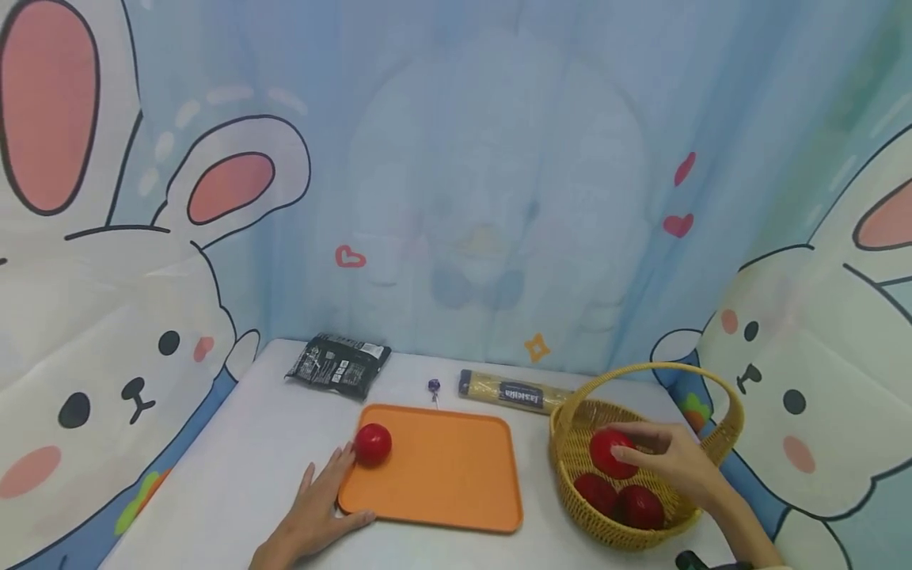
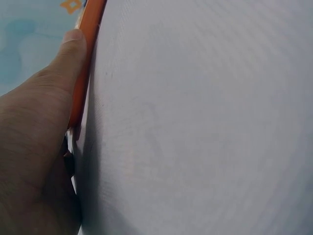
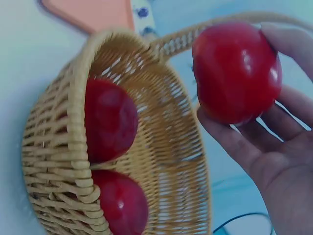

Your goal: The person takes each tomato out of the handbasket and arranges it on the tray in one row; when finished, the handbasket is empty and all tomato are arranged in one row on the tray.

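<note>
My right hand (image 1: 666, 459) grips a red apple (image 3: 237, 72) between thumb and fingers, over the opening of a yellow wicker basket (image 1: 609, 534). Two more red apples lie inside, one at the left (image 1: 595, 492) and one at the right (image 1: 640, 507). On the other side, my left hand (image 1: 313, 507) rests at the left edge of an orange tray (image 1: 449, 475), fingers spread, thumb along its front rim. Near those fingertips another red apple (image 1: 373, 444) sits in the tray's back left corner. The left wrist view shows mainly the thumb against the tray's edge.
Behind the tray lie a dark packaged bag (image 1: 338, 364), a small purple lollipop (image 1: 434, 386) and a yellow pasta packet (image 1: 514, 391). The basket's tall arched handle (image 1: 659, 367) rises beside the right hand. A printed curtain (image 1: 484, 198) hangs behind the white table (image 1: 235, 443).
</note>
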The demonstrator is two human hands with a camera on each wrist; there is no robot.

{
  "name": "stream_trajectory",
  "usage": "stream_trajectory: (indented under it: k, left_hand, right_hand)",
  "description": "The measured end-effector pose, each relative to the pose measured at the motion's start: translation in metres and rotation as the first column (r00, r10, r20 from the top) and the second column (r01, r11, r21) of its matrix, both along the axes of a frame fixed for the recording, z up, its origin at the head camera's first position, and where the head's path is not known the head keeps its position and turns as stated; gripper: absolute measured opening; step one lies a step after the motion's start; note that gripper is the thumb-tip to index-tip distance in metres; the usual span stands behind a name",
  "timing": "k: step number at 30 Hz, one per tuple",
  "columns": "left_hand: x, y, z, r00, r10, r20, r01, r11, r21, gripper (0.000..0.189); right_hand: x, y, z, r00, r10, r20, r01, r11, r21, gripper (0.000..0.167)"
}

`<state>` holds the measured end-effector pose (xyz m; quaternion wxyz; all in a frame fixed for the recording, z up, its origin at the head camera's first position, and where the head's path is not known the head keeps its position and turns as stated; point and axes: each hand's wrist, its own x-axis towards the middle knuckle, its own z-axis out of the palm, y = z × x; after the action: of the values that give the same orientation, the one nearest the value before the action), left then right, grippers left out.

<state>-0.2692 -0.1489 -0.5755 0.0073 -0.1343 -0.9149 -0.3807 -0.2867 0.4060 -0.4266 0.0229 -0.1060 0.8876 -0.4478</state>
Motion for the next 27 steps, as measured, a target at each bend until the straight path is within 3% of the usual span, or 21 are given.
stream_trajectory:
  k: [4, 10, 15, 21, 27]
  left_hand:
    - [0.002, -0.001, -0.002, 1.000, -0.001, 0.009, 0.001, 1.000, -0.004, 0.112]
    - [0.001, -0.001, -0.005, 1.000, -0.006, -0.011, 0.006, 1.000, -0.008, 0.112]
    - [0.000, -0.003, -0.003, 1.000, 0.008, -0.030, -0.008, 1.000, -0.014, 0.112]
    - [0.001, -0.003, -0.001, 1.000, 0.002, -0.030, -0.002, 1.000, -0.010, 0.110]
    - [0.003, -0.002, -0.005, 0.996, -0.006, -0.089, 0.008, 1.000, 0.020, 0.109]
  right_hand:
    - [0.018, -0.011, 0.010, 0.995, 0.094, -0.042, -0.095, 0.995, -0.035, 0.048]
    - [0.034, -0.038, 0.032, 0.982, 0.123, -0.144, -0.123, 0.992, 0.006, 0.046]
    - [0.044, -0.069, 0.047, 0.967, 0.162, -0.196, -0.175, 0.983, -0.052, 0.044]
    - [0.046, -0.102, 0.051, 0.937, 0.242, -0.251, -0.283, 0.949, -0.141, 0.044]
    - [0.036, -0.137, 0.040, 0.908, 0.303, -0.290, -0.375, 0.896, -0.236, 0.041]
